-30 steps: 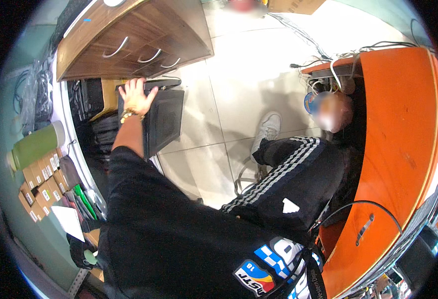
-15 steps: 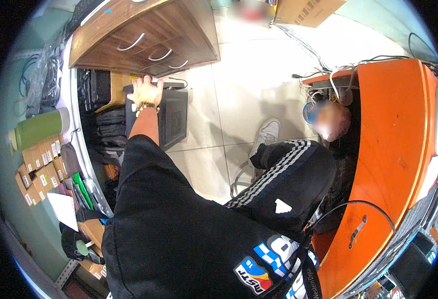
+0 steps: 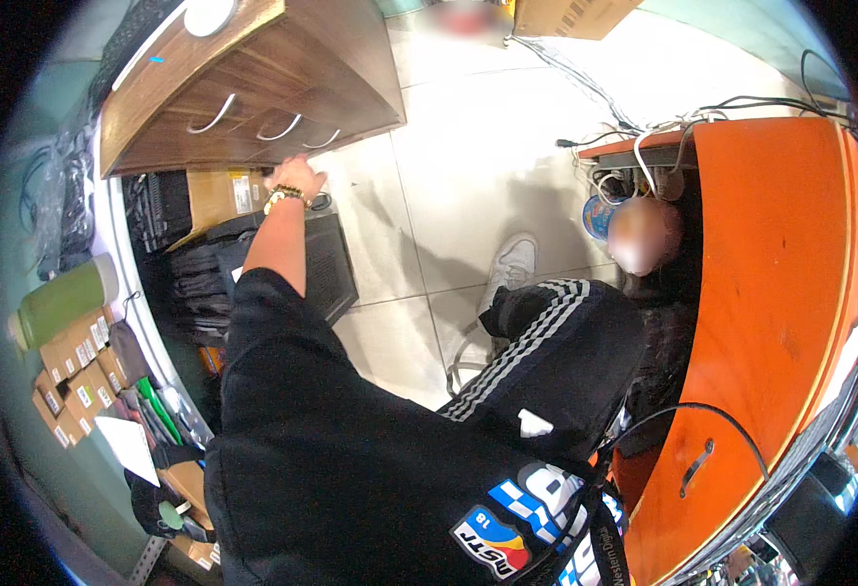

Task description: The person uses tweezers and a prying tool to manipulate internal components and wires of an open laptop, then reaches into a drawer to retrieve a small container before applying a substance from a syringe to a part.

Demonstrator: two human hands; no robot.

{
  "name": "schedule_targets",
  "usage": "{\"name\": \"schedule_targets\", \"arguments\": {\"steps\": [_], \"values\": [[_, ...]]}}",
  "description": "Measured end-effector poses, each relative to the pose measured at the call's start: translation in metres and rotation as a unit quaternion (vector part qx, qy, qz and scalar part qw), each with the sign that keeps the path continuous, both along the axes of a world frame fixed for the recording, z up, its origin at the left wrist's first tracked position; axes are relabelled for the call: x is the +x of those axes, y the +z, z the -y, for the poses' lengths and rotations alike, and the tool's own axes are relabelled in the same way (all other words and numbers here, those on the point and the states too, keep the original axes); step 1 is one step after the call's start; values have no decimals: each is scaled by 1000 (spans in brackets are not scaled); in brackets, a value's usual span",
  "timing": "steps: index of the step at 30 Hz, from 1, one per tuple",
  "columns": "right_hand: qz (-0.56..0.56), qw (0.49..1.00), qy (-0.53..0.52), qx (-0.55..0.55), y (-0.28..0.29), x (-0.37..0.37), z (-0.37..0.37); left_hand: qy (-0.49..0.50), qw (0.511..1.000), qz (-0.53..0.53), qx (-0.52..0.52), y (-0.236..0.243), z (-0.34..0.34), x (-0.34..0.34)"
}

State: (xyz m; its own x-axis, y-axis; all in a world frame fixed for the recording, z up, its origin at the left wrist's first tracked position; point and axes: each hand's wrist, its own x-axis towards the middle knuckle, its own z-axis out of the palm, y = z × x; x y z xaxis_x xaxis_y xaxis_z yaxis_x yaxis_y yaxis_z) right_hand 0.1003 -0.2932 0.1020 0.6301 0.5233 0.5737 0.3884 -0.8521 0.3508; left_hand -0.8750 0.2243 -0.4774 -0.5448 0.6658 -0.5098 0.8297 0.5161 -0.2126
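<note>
Reaching further up than a second ago, off the black case (image 3: 326,264) on the floor and onto the lower edge of the wooden drawer unit (image 3: 253,98), left hand (image 3: 295,180) touching near the handles, grip indeterminable; right hand out of view.

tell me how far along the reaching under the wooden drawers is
Done: the left hand has got to the lower edge of the wooden drawer unit, above the black case. In hand: nothing visibly gripped. Left: all three drawers look shut, and the cardboard box sits untouched. The right hand isn't in view.
</note>
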Motion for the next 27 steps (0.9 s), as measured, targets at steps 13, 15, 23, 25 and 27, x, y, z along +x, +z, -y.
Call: {"name": "schedule_targets", "arguments": {"steps": [13, 15, 23, 25, 27], "values": [[33, 999, 4, -41, 40, -34, -29, -130, 983, 37, -120, -117, -66, 14], [34, 998, 6, -47, 43, -33, -34, -144, 956, 99, -235, -112, -63, 13], [30, 999, 5, -29, 30, -21, -41, -22, 977, 74, -198, -51, 23, 90], [28, 999, 9, -27, 26, -16, -44, -17, 975, 74, -208, -56, 42, 92], [27, 999, 8, -23, 22, -14, -43, -67, 972, 88, -208, -59, 54, 92]]}}
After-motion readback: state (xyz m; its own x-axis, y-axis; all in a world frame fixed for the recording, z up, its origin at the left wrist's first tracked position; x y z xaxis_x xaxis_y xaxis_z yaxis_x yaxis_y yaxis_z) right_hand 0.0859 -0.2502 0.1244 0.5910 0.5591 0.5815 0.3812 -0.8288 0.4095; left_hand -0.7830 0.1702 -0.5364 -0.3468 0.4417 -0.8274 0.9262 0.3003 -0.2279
